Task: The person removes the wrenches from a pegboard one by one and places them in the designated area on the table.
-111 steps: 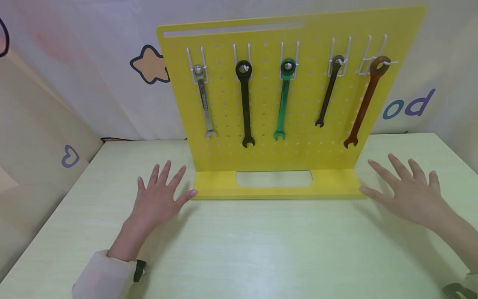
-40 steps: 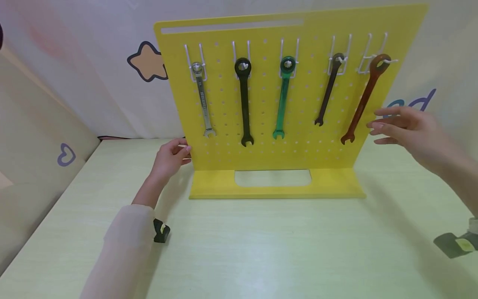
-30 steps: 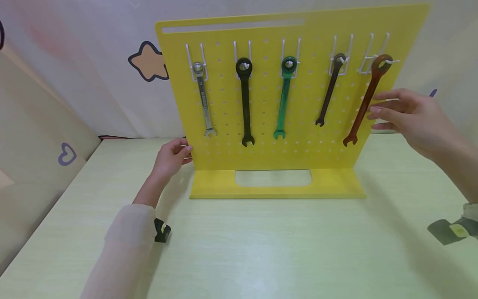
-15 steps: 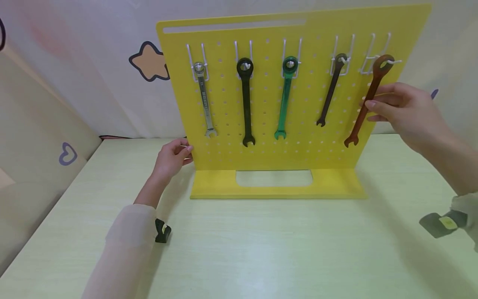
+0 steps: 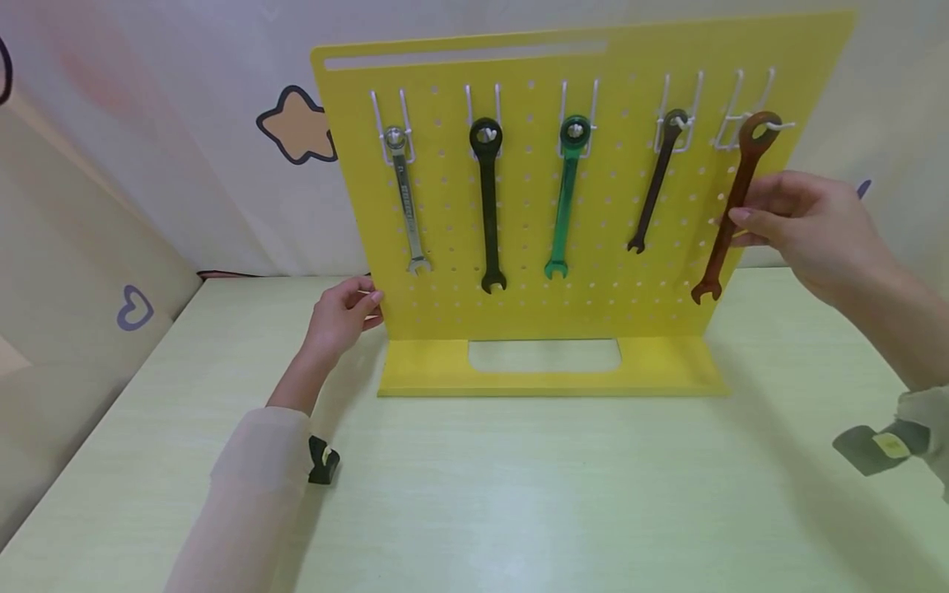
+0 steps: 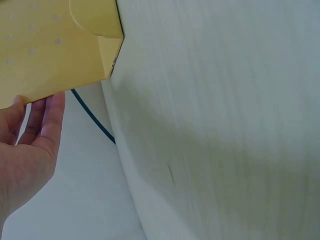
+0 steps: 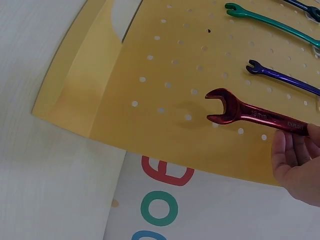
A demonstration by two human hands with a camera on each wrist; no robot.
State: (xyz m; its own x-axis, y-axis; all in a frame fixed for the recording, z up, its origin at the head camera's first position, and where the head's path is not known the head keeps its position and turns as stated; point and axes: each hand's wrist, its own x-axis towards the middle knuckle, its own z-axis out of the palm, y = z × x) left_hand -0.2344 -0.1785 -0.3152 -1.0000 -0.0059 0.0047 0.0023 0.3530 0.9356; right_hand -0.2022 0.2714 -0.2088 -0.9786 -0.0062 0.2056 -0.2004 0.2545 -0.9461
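A yellow pegboard (image 5: pixel 519 309) stands upright on the table, with several combination wrenches hung on its white hooks. My left hand (image 5: pixel 335 319) pinches the board's left edge; in the left wrist view the fingertips (image 6: pixel 58 102) meet that edge. At the far right, my right hand (image 5: pixel 823 226) grips the shaft of a red combination wrench (image 5: pixel 722 247), thumb in front and fingers partly hidden behind. The wrench's ring end is still around its hook, while its open end (image 7: pixel 227 106) hangs free, tilted slightly off the board.
To the left hang a small dark wrench (image 5: pixel 652 198), a green wrench (image 5: pixel 565 206), a black wrench (image 5: pixel 488 206) and a silver wrench (image 5: pixel 408 206). A printed cloth (image 5: pixel 185 148) lies behind the table (image 5: pixel 519 494).
Both hands rose from beside the board's base. The left took the board's edge; the right moved up and in to the red wrench and gripped it. Its lower end has swung slightly right and outward.
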